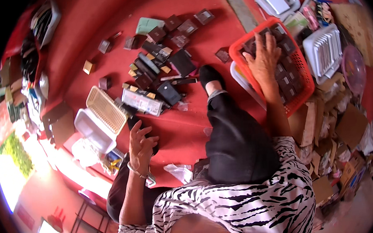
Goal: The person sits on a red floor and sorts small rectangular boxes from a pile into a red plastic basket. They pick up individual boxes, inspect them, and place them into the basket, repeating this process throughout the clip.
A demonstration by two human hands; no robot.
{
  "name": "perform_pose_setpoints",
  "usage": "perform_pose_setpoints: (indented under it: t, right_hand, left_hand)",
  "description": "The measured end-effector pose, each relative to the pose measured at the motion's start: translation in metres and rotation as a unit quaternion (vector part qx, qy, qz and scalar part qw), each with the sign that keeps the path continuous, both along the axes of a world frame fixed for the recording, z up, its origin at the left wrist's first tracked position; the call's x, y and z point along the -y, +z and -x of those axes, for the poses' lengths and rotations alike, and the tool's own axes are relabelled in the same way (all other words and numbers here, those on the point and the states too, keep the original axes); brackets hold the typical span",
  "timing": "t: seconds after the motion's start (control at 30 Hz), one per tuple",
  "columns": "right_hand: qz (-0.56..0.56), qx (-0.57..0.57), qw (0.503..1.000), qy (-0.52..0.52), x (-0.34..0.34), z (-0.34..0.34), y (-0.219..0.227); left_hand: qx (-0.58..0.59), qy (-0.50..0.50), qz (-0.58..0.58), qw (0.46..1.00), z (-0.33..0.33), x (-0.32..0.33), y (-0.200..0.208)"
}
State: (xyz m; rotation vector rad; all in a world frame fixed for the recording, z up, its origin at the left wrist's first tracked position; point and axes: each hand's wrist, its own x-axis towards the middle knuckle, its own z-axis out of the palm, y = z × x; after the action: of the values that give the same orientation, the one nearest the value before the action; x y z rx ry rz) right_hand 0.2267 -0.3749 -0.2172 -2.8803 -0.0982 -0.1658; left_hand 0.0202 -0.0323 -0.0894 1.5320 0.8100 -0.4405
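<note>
Red floor (170,135) filled most of my remote feed, w/ heaped cardboard (351,125) along its R edge. Orange basket (307,87) sat toward that edge, its L side over a white tray (236,74); at the opp. side, a white bin (92,132) w/ a cream basket (107,106) leaning on it. I had the R hand (264,58) in over the orange basket's L edge, fingers spread above dark boxes (286,80) inside, nr its far edge; couldn't tell if the tips touched any. L hand (142,142) hung over the L trouser leg (121,202), fingers loosely parted, slightly curled. Mid-floor lay a loose pile, mint-green case (148,25) at its far edge, long white box (141,101) at the near one. Smallest: a yellowish box (88,67), alone toward the floor's L edge.
</note>
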Motion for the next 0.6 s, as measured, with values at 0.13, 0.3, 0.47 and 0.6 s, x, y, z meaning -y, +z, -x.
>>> perform_pose_setpoints:
  t: [0.13,0.3,0.47,0.6]
  right_hand:
    - [-0.204,0.044,0.971,0.12,-0.045,-0.009,0.022]
    - [-0.257,-0.133,0.937,0.193,-0.112,-0.016,-0.018]
    - [-0.081,-0.162,0.975,0.127,-0.168,-0.04,-0.07]
    - [0.0,-0.145,0.977,0.158,-0.189,-0.047,-0.108]
  left_hand:
    - [-0.002,0.027,-0.005,1.0,0.015,-0.007,0.001]
    - [-0.02,-0.001,0.025,1.0,0.013,-0.006,0.002]
    - [-0.003,-0.072,0.012,0.997,0.022,-0.004,-0.003]
    - [0.001,-0.086,0.008,0.996,0.022,-0.002,0.001]
